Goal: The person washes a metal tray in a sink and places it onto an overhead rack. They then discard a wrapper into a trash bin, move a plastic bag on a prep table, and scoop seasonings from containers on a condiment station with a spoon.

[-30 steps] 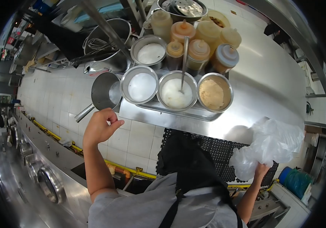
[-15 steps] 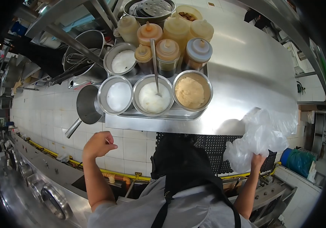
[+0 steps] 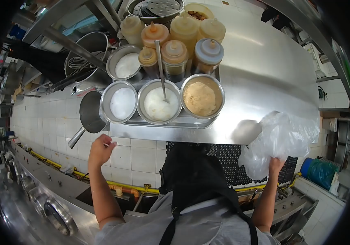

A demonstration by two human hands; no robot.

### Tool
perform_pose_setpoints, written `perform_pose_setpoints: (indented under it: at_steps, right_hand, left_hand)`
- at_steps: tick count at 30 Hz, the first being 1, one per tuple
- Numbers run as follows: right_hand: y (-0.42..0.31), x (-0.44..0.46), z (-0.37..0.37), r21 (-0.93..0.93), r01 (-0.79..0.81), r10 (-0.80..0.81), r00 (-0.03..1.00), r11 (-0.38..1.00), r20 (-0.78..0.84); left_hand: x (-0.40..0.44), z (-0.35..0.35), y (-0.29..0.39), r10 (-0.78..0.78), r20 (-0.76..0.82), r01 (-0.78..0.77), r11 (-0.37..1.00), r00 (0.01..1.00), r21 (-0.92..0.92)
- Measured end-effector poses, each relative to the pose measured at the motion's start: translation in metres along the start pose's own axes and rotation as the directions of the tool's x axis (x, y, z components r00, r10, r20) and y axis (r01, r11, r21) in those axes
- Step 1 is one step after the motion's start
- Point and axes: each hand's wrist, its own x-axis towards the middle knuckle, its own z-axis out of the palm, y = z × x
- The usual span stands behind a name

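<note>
My right hand (image 3: 277, 164) is closed on a crumpled clear plastic bag (image 3: 279, 139), which spreads over the right front corner of the steel table. On the left, my left hand (image 3: 101, 150) hovers above the floor, loosely curled with the thumb apart and nothing visible in it. Just above it is the handle of a grey saucepan (image 3: 91, 112), apart from the fingers. Along the table's front edge stand a steel bowl of white powder (image 3: 123, 103), a bowl of white grainy stuff (image 3: 158, 109) holding an upright spoon (image 3: 160, 69), and a bowl of tan powder (image 3: 199, 98).
Behind the bowls, several squeeze bottles (image 3: 174, 57) crowd a metal tray (image 3: 195, 122). Another bowl of white stuff (image 3: 128, 65) sits behind left, near a pot with a whisk (image 3: 81, 63). The steel table (image 3: 264, 77) extends right; a black rubber mat (image 3: 228, 163) lies below.
My left hand has moved slightly upward, and its fingers have turned toward the saucepan handle. My right hand and the bag have shifted slightly upward. The view has shifted a little.
</note>
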Motion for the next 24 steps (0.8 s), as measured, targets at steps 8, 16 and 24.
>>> perform_pose_setpoints:
  at_steps: [8,16,24]
  right_hand:
    - [-0.092,0.035,0.04,0.182,-0.122,0.143,0.984,0.976,-0.106]
    - [-0.118,0.043,0.077,-0.046,-0.208,0.205,0.977,0.977,-0.064]
    - [-0.096,0.051,0.092,-0.078,-0.234,0.221,0.965,0.969,-0.142]
  left_hand:
    - [0.079,0.085,-0.04,-0.152,-0.508,-0.102,0.893,0.848,-0.438]
    - [0.094,0.106,-0.02,0.059,-0.691,-0.17,0.981,0.721,-0.093]
    - [0.097,0.125,-0.034,0.096,-0.706,-0.071,0.995,0.702,0.064]
